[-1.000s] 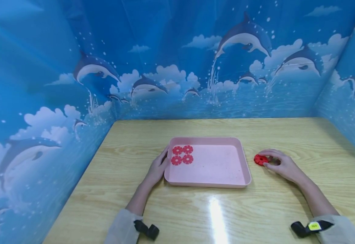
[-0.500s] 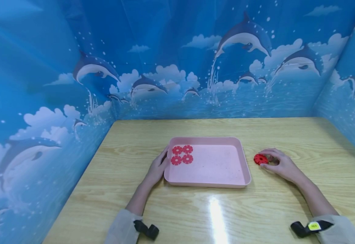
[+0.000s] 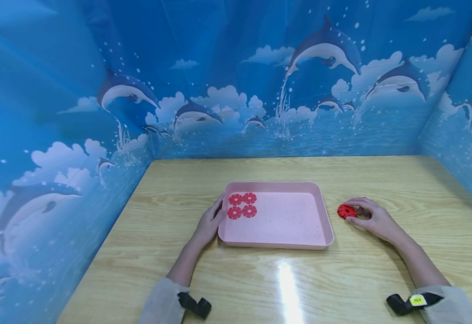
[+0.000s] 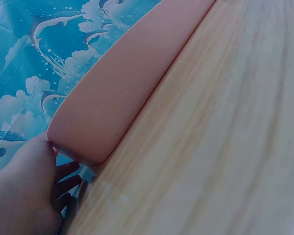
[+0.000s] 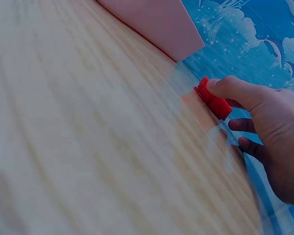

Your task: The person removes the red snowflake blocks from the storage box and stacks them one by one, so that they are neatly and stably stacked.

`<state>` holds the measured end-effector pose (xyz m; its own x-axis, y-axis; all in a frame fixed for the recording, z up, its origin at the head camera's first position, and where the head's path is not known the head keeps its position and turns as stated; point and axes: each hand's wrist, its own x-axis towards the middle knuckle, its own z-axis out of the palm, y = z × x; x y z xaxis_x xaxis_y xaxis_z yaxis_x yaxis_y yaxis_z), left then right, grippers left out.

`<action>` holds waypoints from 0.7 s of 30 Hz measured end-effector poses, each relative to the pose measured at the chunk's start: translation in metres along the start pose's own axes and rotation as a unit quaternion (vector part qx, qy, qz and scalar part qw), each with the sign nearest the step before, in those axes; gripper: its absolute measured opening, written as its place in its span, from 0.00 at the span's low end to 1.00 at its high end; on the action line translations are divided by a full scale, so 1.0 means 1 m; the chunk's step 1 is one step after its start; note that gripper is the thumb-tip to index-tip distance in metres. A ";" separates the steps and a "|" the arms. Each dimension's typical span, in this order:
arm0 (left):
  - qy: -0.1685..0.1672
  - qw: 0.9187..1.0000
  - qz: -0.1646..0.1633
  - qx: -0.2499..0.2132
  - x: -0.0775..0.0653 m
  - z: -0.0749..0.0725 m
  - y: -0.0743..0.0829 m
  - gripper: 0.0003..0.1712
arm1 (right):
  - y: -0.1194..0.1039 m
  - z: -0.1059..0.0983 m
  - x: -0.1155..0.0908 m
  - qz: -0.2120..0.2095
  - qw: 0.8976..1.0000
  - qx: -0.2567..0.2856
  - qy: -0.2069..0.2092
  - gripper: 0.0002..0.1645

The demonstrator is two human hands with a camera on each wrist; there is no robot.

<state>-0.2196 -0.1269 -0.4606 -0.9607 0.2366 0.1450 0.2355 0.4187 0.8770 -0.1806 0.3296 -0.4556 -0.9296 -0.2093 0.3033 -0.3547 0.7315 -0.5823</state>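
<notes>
As I watch from the head view, the right hand (image 3: 375, 220) pinches a stack of red discs (image 3: 343, 212) at its fingertips, and the left hand (image 3: 211, 220) rests along the side of a pink tray (image 3: 288, 222); four flat red discs (image 3: 246, 209) lie inside, near those left fingers. In the left wrist view, its lower fingers are parted beside the tray's corner; their pressure I can't tell. In the right wrist view, the thumb bears on the stack, lower fingers spread behind.
</notes>
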 end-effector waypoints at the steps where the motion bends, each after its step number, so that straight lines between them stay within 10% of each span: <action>1: 0.000 1.000 0.000 0.000 0.000 0.000 0.000 0.28 | 0.000 0.000 0.000 -0.001 1.000 -0.001 0.001 0.23; 12: 0.002 1.000 0.000 0.006 0.000 -0.001 0.002 0.28 | -0.003 -0.002 0.001 0.019 1.000 0.017 0.006 0.23; 21: 0.000 1.000 -0.010 0.005 0.000 -0.001 0.001 0.28 | -0.047 -0.004 0.017 -0.020 0.998 0.053 0.009 0.19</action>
<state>-0.2189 -0.1271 -0.4593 -0.9653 0.2277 0.1277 0.2178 0.4330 0.8747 -0.1791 0.2942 -0.4196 -0.9126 -0.2257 0.3409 -0.4019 0.6489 -0.6461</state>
